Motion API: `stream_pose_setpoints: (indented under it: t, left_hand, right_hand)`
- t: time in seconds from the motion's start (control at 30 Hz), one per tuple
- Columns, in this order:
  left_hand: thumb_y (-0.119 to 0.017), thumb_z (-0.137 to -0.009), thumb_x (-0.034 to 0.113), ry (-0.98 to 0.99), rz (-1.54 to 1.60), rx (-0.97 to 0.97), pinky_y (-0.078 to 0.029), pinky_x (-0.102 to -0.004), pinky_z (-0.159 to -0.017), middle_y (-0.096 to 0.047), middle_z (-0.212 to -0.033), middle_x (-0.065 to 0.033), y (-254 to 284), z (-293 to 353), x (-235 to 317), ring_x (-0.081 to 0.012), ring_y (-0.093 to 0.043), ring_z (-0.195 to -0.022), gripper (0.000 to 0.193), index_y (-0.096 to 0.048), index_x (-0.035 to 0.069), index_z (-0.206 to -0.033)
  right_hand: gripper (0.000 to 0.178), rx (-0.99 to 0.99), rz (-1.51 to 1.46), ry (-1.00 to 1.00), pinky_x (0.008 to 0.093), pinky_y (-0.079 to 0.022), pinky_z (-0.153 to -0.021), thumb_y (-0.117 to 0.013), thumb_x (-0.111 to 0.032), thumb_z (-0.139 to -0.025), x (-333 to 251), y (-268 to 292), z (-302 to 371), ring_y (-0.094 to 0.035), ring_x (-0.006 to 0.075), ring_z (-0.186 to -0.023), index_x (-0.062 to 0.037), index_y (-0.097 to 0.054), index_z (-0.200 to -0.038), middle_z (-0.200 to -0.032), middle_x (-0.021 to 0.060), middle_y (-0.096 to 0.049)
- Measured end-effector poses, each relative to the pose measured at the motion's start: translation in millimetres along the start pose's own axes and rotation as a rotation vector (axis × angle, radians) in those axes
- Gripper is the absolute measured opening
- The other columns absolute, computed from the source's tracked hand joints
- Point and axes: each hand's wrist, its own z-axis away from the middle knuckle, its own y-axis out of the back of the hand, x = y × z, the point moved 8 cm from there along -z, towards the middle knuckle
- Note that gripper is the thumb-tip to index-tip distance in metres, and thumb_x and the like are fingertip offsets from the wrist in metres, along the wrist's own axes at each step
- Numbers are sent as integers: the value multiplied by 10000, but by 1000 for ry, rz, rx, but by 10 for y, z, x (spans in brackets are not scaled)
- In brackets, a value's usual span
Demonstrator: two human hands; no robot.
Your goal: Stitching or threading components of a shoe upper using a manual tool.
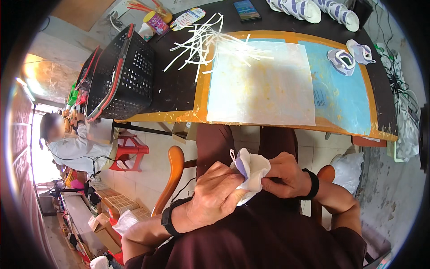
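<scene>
Over my lap I hold a small white and lavender shoe upper [253, 169], its soft opening facing up. My left hand [216, 190] is closed round its left side, fingers curled and pressed together. On the other side my right hand [286, 174] pinches the edge between thumb and fingers; part of the grip is hidden by the hand. A thin light loop stands up from the upper near my left fingers. Beyond my knees, a translucent white sheet [262, 89] lies on the table with a blue mat [345, 98] under it.
White strips [204, 45] lie heaped at the mat's far left. A black basket [127, 74] stands left of them. Two small shoes [341, 62] sit far right; stacked shoe pieces [295, 10] and a phone [247, 10] lie behind. Wooden chair arms [170, 175] flank me. Another person [80, 145] sits left.
</scene>
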Motion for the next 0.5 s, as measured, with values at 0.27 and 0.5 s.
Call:
stream_pose_setpoints:
  t: [0.27, 0.5]
  left_hand:
    - [-696, -783, 61, 28, 8, -79, -434, -369, -618, -612, -736, -120, -70, 28, -38, -273, -589, -652, 133, -629, -28, -856]
    - [-656, -842, 138, 137, 21, -188, -420, -352, -636, -593, -709, -114, -110, 6, -147, -277, -560, -616, 145, -621, -2, -830]
  right_hand:
    - [104, 28, 175, 118, 320, -465, -470, -652, -54, -797, -100, -2, -20, -610, 265, -549, -45, -655, -901, -713, 91, -621]
    - [57, 110, -48, -95, 302, -425, -456, -651, -73, -828, 130, -59, 118, -574, 202, -492, -20, -637, -842, -643, 93, -586]
